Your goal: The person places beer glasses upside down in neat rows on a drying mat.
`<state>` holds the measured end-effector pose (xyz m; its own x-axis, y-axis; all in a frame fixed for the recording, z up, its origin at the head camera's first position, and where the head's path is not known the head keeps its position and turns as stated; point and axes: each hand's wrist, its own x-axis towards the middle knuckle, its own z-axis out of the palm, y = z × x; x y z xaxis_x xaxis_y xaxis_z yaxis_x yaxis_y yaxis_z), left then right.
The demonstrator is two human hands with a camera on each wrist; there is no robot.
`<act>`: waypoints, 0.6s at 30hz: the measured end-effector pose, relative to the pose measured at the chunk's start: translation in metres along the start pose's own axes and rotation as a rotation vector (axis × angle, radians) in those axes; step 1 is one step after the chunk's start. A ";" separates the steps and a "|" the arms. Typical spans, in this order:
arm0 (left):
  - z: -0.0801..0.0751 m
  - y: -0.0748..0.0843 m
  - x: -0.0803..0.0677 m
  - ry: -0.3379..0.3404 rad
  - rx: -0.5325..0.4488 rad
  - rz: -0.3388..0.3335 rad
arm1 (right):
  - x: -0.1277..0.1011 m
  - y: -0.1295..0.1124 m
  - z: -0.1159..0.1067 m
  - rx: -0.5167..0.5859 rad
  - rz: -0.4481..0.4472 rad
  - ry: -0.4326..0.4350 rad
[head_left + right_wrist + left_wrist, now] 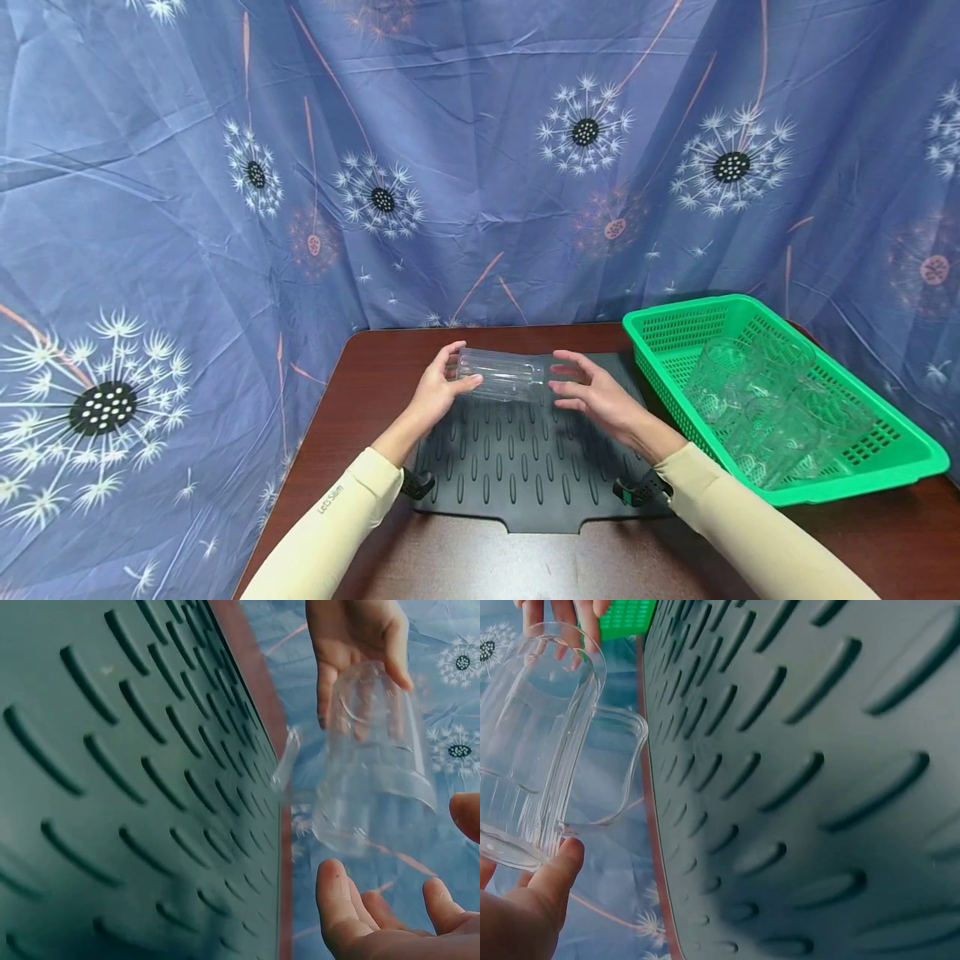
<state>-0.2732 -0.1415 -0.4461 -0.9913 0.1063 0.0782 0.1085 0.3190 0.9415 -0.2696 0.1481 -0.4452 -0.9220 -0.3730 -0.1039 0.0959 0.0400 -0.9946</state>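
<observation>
Your left hand (435,392) pinches one clear mug (501,375) sideways above the drying mat's (525,467) 12 o'clock edge; your right hand (600,396) hovers spread beside it. Mat bare; remaining glasses (757,408) sit in green basket (900,467) at 3 o'clock.

This looks like a staged recording corner, not a lived-in kitchen. A dark brown wooden table (360,392) stands hard against a creased blue curtain printed with dandelions (225,167), which wraps behind and to both sides of the table and hides the room. On the table lie a ribbed grey drying mat (525,475) and, right of the mat, a green plastic basket (885,467) of clear glasses (757,400).
</observation>
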 end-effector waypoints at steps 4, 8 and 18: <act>-0.004 -0.002 0.003 0.031 0.019 -0.004 | -0.005 -0.003 -0.013 -0.076 -0.031 0.013; -0.009 -0.005 0.007 0.041 0.035 0.007 | -0.011 -0.008 -0.025 -0.164 -0.056 0.032; -0.024 -0.003 0.011 0.066 0.078 0.009 | -0.032 -0.032 -0.046 -0.381 -0.109 0.054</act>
<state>-0.2859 -0.1634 -0.4400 -0.9927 0.0478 0.1104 0.1203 0.3908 0.9126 -0.2605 0.2011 -0.4101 -0.9385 -0.3451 0.0121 -0.1398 0.3478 -0.9271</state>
